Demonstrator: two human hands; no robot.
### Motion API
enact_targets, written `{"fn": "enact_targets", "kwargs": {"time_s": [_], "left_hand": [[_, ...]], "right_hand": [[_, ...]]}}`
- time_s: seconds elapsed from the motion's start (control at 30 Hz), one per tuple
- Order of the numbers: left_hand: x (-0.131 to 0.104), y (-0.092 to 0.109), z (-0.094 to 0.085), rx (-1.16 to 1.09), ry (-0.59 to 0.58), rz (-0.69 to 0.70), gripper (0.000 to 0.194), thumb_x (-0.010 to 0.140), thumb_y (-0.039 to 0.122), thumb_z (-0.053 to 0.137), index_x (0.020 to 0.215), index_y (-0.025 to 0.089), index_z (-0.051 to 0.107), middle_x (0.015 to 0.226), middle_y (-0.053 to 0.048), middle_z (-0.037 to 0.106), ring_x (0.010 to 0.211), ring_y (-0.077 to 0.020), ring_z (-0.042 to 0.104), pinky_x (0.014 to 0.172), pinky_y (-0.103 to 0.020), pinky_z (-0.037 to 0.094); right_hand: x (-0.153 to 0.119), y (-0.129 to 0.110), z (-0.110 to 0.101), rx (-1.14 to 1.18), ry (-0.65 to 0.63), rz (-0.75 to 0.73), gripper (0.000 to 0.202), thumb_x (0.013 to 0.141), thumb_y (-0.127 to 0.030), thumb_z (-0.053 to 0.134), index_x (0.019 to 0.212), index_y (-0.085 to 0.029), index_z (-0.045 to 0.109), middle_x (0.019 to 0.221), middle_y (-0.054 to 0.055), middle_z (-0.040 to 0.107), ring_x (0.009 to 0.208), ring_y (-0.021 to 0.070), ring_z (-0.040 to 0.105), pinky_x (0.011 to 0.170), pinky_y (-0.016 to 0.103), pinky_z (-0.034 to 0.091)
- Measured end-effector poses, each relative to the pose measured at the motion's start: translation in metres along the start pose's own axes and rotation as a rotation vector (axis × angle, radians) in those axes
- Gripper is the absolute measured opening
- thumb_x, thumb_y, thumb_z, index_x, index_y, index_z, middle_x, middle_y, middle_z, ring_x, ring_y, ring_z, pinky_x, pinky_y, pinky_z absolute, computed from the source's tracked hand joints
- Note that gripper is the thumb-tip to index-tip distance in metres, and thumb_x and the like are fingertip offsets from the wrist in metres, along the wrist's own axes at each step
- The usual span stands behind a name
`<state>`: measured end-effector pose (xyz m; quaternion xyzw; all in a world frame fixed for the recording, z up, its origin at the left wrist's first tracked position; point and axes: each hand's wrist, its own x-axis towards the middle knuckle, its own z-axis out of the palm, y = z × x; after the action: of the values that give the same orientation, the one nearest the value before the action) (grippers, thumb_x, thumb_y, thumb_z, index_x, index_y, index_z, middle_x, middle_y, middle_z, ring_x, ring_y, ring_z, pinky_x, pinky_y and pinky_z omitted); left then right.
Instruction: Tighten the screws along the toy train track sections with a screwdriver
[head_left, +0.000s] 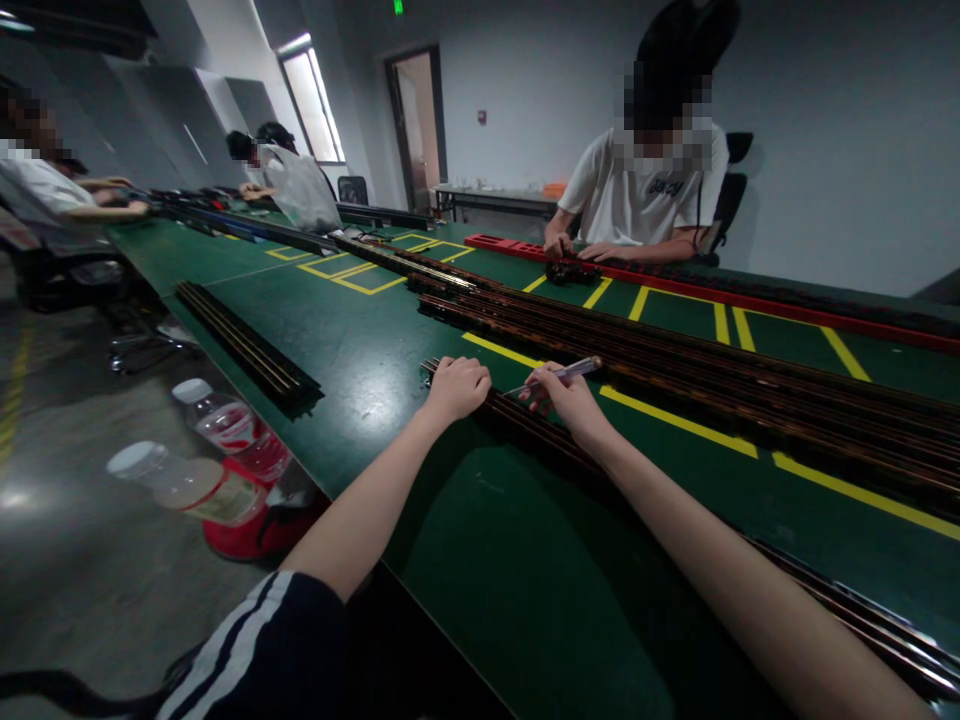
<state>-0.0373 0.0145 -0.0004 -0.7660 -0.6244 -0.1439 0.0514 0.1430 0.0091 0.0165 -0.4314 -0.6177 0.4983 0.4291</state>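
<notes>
My left hand (459,386) is closed over the near-left end of a long dark rail (534,426) lined with thin metallic strips, which lies on the green tabletop. Between the fingers of my right hand (571,402) is a slim screwdriver (579,368) with a clear, purplish handle. Its thin shaft points left and down at the rail, just beside my left hand. Whether the tip touches the rail I cannot tell. The rail's far-left end sticks out past my left knuckles, and my right forearm hides part of the rest.
Many similar rails (675,360) lie across the table beyond my hands, and another bundle (247,345) lies at left. A co-worker (637,190) sits opposite at a red tray (750,297). Bottles (225,490) stand in a red holder beside the table's left edge. More people sit farther back.
</notes>
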Motion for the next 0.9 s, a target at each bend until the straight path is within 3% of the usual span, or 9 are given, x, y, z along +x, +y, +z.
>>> {"fn": "enact_targets", "kwargs": {"time_s": [0.4, 0.67, 0.9], "left_hand": [[0.011, -0.01, 0.008, -0.035, 0.063, -0.066, 0.036, 0.086, 0.02, 0.034, 0.075, 0.02, 0.068, 0.094, -0.006, 0.07, 0.094, -0.0231, 0.059, 0.089, -0.041, 0.032], [0.014, -0.019, 0.013, -0.038, 0.085, -0.089, 0.037, 0.085, 0.02, 0.033, 0.074, 0.022, 0.069, 0.094, -0.005, 0.071, 0.094, -0.0224, 0.06, 0.09, -0.04, 0.032], [0.014, -0.025, 0.014, -0.053, 0.108, -0.093, 0.038, 0.086, 0.019, 0.033, 0.073, 0.021, 0.069, 0.092, -0.005, 0.071, 0.095, -0.0219, 0.06, 0.091, -0.041, 0.031]], "right_hand": [[0.012, 0.0, 0.001, -0.005, -0.048, 0.005, 0.018, 0.084, -0.032, 0.049, 0.071, -0.02, 0.054, 0.066, 0.0, 0.066, 0.051, 0.0103, 0.056, 0.048, 0.021, 0.038], [-0.002, -0.002, -0.008, -0.085, -0.157, -0.06, 0.018, 0.085, -0.037, 0.055, 0.084, -0.019, 0.06, 0.088, 0.003, 0.07, 0.071, 0.0124, 0.06, 0.062, 0.024, 0.044], [-0.001, 0.005, -0.02, -0.072, -0.144, -0.052, 0.022, 0.083, -0.042, 0.056, 0.082, -0.02, 0.061, 0.082, 0.003, 0.072, 0.073, 0.0151, 0.062, 0.07, 0.029, 0.045]]}}
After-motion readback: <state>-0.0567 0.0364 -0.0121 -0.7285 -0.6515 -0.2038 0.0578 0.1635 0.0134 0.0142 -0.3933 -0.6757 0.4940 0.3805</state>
